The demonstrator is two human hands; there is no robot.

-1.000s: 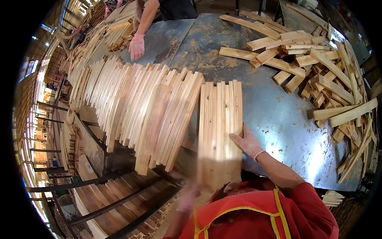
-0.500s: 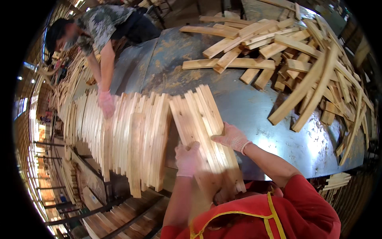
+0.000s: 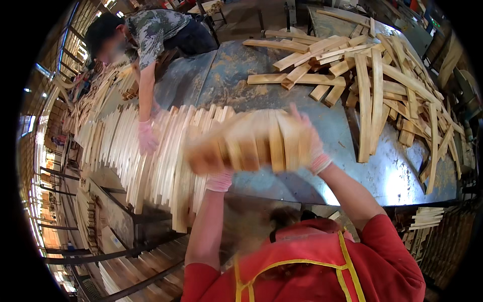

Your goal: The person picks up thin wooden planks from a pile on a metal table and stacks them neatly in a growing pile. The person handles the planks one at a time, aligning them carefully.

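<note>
A bundle of several pale wooden slats is lifted over the metal table, its cut ends turned toward me and smeared by motion. My right hand, in a pinkish knit glove, clasps the bundle's right side. Under the left part of the bundle is my gloved left hand, supporting it; its fingers are hidden behind the wood. Just left of the bundle, a long row of slats lies side by side on the table.
Across the table, a person in a camouflage shirt leans over the row, a gloved hand on the slats. A loose pile of wooden pieces covers the right of the metal table. Stacked boards lie below at left.
Both my hands have raised the bundle off its slanted rest near my body and tipped its ends toward me. The other person's hand still lies on the row.
</note>
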